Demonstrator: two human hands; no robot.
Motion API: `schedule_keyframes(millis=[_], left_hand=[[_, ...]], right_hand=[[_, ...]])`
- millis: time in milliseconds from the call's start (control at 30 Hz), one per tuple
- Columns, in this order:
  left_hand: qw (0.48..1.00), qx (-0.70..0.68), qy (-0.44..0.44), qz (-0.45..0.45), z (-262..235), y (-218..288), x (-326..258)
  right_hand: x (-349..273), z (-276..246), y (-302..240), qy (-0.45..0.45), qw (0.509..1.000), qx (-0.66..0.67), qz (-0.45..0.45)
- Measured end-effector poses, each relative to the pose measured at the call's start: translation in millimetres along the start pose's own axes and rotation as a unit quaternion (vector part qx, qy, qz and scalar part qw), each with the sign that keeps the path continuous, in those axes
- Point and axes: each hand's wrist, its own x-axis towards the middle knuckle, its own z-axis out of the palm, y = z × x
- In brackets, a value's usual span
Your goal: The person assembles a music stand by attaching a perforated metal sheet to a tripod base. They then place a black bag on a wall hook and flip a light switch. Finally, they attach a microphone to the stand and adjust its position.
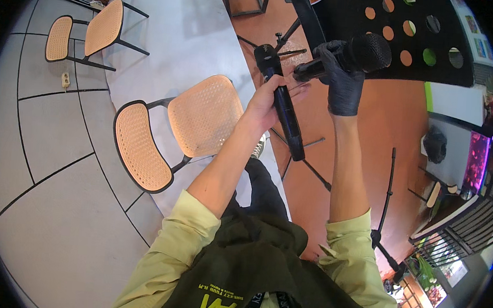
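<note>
My bare left hand (262, 105) is closed round the body of a black handheld microphone (287, 114). This microphone slants, its rounded head up and to the left, its tail end down. Some fingers of that hand stretch out behind the body to the right. On my right hand (343, 89) is a black glove, and its fingers wrap a second black microphone (370, 52). The mesh head of the second one points right, while its handle end reaches left toward the first. A small gap separates the two microphones.
Behind my right hand rises a black music stand (345, 19) with round holes. Tripod legs (316, 174) spread on the brown floor below. A cane-seat chair (203, 116) stands close on the left, another chair (104, 28) farther off. A microphone stand (390, 185) is at right.
</note>
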Motion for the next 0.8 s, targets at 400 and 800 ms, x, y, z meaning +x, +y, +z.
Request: schedule_keyframes(millis=[400,800], left_hand=[[0.999,-0.023,0.038,0.023,23,-16,-2],[0.997,-0.018,0.068,0.043,31,-20,-2]], right_hand=[[-3,-1,15,0.003,0.998,0.061,0.004],[-18,12,17,0.001,0.994,0.086,0.073]])
